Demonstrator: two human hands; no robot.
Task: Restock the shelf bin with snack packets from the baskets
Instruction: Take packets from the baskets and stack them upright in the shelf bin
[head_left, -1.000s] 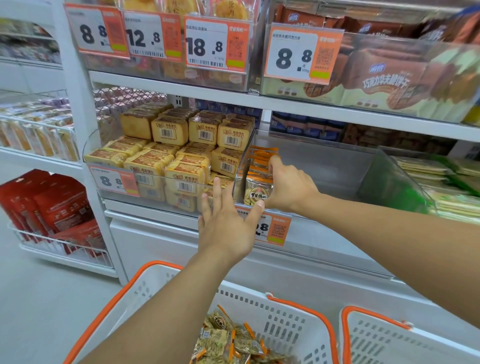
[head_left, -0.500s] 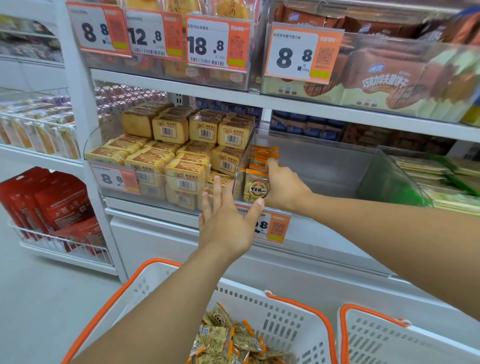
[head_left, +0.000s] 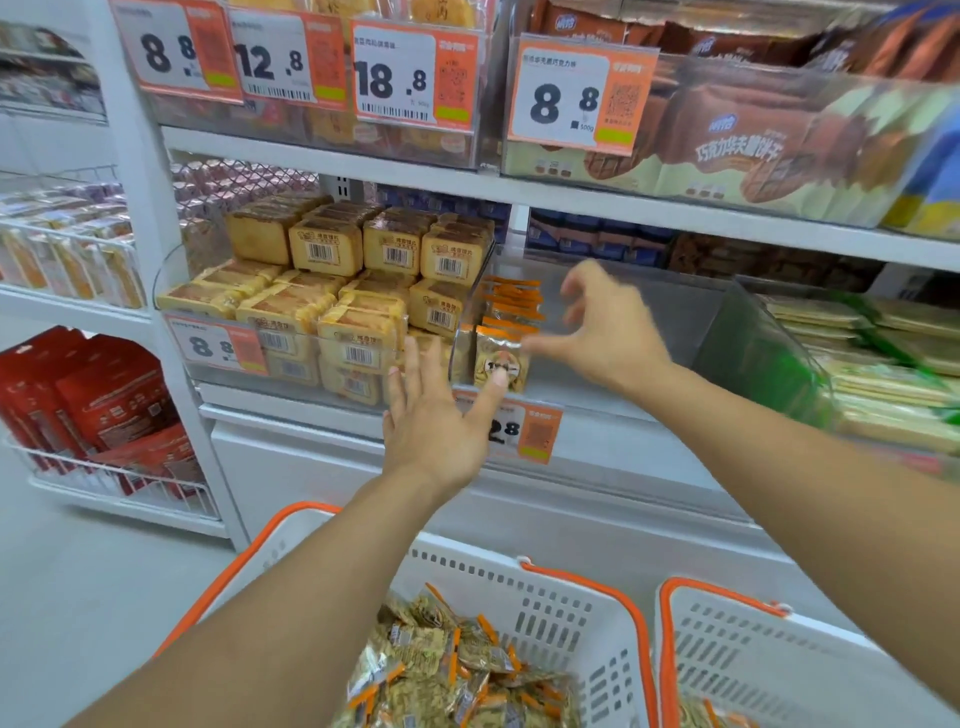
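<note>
Two hands at the shelf, two baskets below.

Item 1, left hand: fingers straight and spread, palm toward the front wall of the clear shelf bin, thumb tip on or just at the front snack packet. I judge I have it there as a stop, so the upright row does not tip forward over the low lip.

Item 2, right hand: blurred, fingers loosely curled, holding nothing I can make out; it hovers just right of the row, inside the bin's open space.

Item 3, snack packets in bin: a short file standing on edge, orange tops up, packed against the bin's left wall. Most of the bin to their right shows bare floor, so by my estimate the restock is at an early stage.

Item 4, near basket: white with orange rim, loose heap of the same snack packets lying in it, directly under my arms for a short reach.

Item 5, right basket: same make, a few packets just visible at its near left corner.

Item 6, price tag: clipped on the bin's front, partly hidden by my left hand.

Item 7, neighbouring stock: yellow cake packs in the bin to the left, green packs to the right.
</note>
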